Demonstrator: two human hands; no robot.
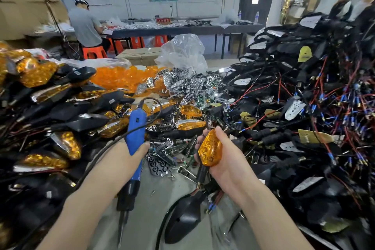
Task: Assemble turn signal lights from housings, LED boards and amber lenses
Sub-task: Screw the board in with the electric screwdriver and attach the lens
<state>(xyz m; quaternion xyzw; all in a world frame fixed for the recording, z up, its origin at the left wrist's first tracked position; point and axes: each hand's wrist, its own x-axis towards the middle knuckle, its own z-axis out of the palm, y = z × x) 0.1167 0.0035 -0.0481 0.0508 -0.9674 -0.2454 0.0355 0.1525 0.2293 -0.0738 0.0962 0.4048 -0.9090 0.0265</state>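
Observation:
My left hand (129, 149) grips a blue electric screwdriver (135, 138) with its bit pointing down at the bench. My right hand (221, 156) holds a turn signal light with its amber lens (210, 149) facing me and its black stalk hanging below. A black housing (187, 212) lies on the bench under my right wrist. Loose amber lenses (123, 78) are heaped at the back centre. Chrome reflectors and LED boards (188, 87) are scattered in the middle.
Assembled amber lights (48, 95) are piled at the left. A tall heap of black housings with red and blue wires (304, 97) fills the right. A clear plastic bag (183, 53) stands behind. One person sits at a far table (162, 30); another stands at the far right.

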